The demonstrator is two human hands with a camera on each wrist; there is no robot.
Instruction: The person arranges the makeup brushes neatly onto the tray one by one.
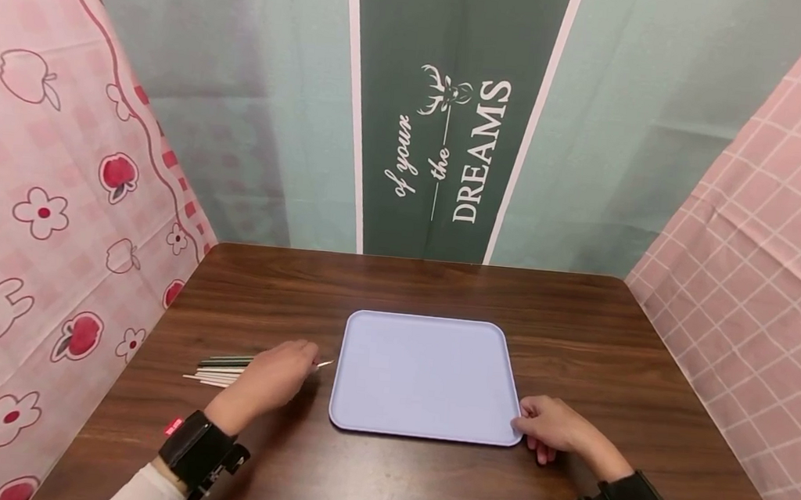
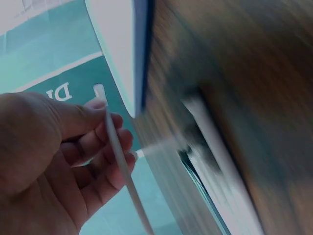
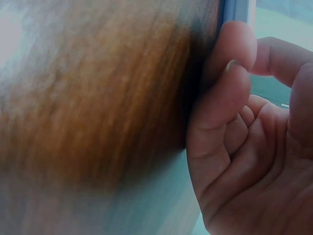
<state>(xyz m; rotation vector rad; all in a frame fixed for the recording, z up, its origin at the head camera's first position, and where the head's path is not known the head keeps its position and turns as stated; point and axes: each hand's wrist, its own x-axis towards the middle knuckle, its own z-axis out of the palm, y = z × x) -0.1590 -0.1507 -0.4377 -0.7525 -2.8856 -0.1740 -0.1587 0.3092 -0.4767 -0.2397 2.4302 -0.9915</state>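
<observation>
A pale lavender rectangular tray (image 1: 426, 377) lies on the table. My left hand (image 1: 278, 374), just left of the tray, pinches a slim white chopstick (image 2: 120, 154) between thumb and fingers; in the head view its tip points toward the tray's left edge. Under and behind that wrist lie several more chopsticks (image 1: 221, 373), dark green and white, side by side and partly hidden by the hand. At the tray's front right corner, my right hand (image 1: 549, 426) grips the rim, thumb on top and the other fingers curled at the outer side.
The brown wood-grain table (image 1: 383, 476) has its back edge against a green curtain (image 1: 437, 237) with white lettering. Pink printed cloth (image 1: 57, 215) hangs along the left side, and pink checked cloth (image 1: 762, 231) along the right.
</observation>
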